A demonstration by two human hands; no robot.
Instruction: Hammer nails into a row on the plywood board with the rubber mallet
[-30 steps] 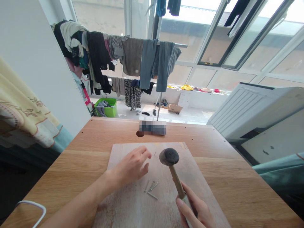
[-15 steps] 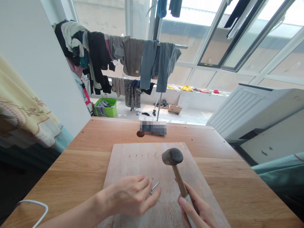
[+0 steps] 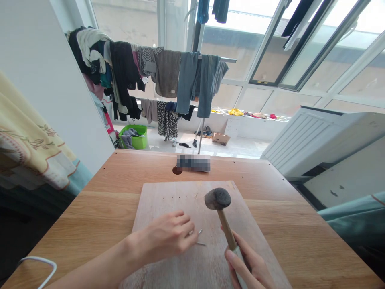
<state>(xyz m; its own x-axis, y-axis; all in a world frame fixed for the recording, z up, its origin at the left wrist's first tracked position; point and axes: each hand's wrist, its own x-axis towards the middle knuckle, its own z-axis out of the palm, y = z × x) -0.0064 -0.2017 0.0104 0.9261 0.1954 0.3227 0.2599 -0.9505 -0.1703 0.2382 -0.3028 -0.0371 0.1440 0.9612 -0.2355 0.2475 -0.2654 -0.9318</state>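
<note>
My right hand grips a mallet by its handle, with the dark, rounded head raised over the board. Low above the pale wooden board, my left hand has its fingers curled around nails. One nail sticks out past the fingertips, and a second nail juts out below it; how many are inside the hand is hidden. Farther up the board runs a row of small dark nail heads or holes. At the row's right end a nail stands up, slightly tilted.
The board lies on a wooden table. Toward the far edge are a round hole and a blurred-out object. A white cable loops at the lower left. Beyond stand a clothes rack with laundry and a green basket.
My left hand has shifted slightly up and left and turned, so the nails in its fingers now point differently. The right hand and mallet stay nearly still.
</note>
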